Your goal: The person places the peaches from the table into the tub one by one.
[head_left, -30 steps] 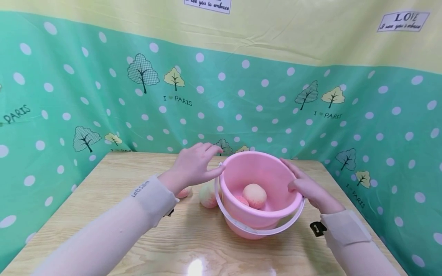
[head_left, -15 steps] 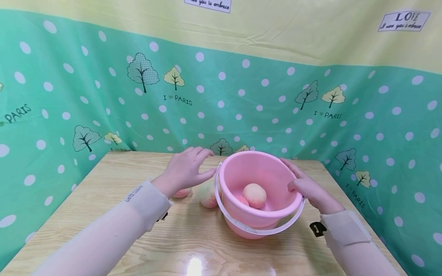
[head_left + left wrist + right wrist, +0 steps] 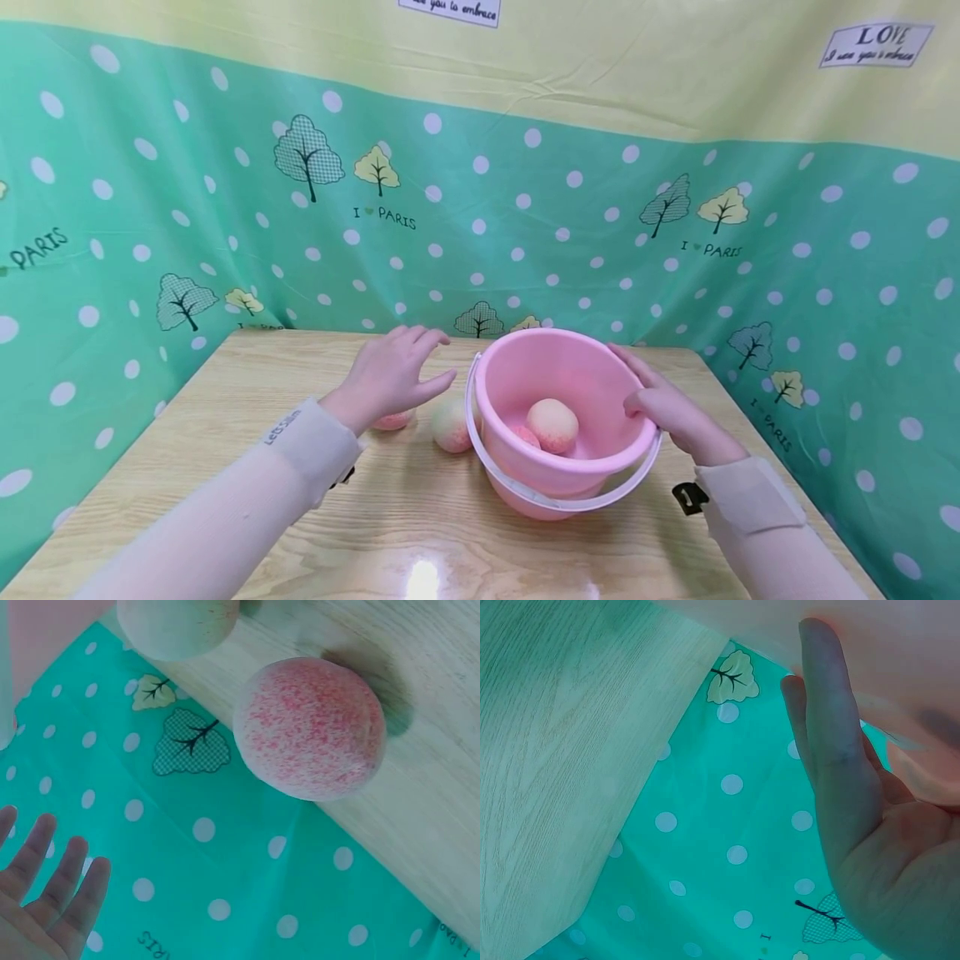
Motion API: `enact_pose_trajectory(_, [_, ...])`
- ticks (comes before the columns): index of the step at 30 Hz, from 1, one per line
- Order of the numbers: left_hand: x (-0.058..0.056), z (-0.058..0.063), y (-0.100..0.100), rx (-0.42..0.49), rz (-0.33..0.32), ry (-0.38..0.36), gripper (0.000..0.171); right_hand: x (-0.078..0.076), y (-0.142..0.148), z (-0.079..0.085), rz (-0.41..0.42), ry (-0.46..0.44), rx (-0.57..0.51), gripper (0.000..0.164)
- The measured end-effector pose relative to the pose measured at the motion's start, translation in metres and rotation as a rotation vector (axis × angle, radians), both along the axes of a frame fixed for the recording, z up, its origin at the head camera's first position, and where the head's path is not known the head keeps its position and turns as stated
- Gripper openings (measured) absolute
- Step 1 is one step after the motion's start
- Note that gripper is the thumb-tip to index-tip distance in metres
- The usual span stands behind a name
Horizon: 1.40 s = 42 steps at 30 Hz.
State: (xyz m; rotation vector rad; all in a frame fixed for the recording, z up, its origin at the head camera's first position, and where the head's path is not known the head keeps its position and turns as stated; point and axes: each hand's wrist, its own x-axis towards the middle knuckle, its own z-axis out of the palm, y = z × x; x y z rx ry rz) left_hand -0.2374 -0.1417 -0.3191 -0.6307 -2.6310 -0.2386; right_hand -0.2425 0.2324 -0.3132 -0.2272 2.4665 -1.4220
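Observation:
A pink bucket (image 3: 517, 479) with a white handle (image 3: 555, 502) stands tilted toward me on the table. Inside it lies a pale peach (image 3: 553, 421) over part of a redder one (image 3: 527, 435). My right hand (image 3: 672, 410) grips the bucket's right rim, thumb over the inside and fingers along the outer wall. Left of the bucket, my left hand (image 3: 388, 371) hovers with fingers spread and holds nothing. Below it are two more peaches: a greenish-pink one (image 3: 452, 429) beside the bucket and a red-speckled one (image 3: 309, 729), partly hidden by the hand in the head view.
The wooden table (image 3: 360, 542) bears everything. A green dotted cloth (image 3: 420, 275) with printed trees hangs behind it and along both sides. Each forearm wears a light sleeve and a wrist band (image 3: 750, 496).
My left hand has moved left and slightly down, away from the bucket's rim. The right hand, the bucket and the peaches stay where they were.

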Motion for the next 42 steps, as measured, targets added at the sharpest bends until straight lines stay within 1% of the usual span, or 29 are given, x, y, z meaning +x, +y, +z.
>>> enact_pose_trajectory(3, [0.0, -0.003, -0.001, -0.003, 0.006, 0.002, 0.045, 0.0, 0.0, 0.0, 0.002, 0.001, -0.001, 0.094])
enact_pose_trajectory(8, [0.0, -0.009, -0.002, -0.003, -0.003, 0.016, 0.044, -0.001, 0.0, -0.001, 0.007, 0.002, -0.008, 0.094])
enact_pose_trajectory(15, [0.002, -0.016, -0.003, -0.001, 0.002, -0.039, 0.047, -0.001, 0.0, -0.001, 0.01, 0.005, -0.009, 0.094])
enact_pose_trajectory(24, [0.002, -0.023, 0.001, 0.011, -0.012, -0.055, 0.048, -0.001, 0.0, -0.001, 0.012, 0.009, -0.009, 0.094])
enact_pose_trajectory(31, [0.001, -0.031, 0.007, 0.015, -0.041, -0.023, 0.045, -0.002, 0.001, -0.002, 0.014, 0.015, -0.01, 0.094])
enact_pose_trajectory(42, [-0.001, -0.039, 0.014, -0.006, -0.035, -0.04, 0.045, -0.002, 0.002, -0.002, 0.013, 0.015, -0.006, 0.094])
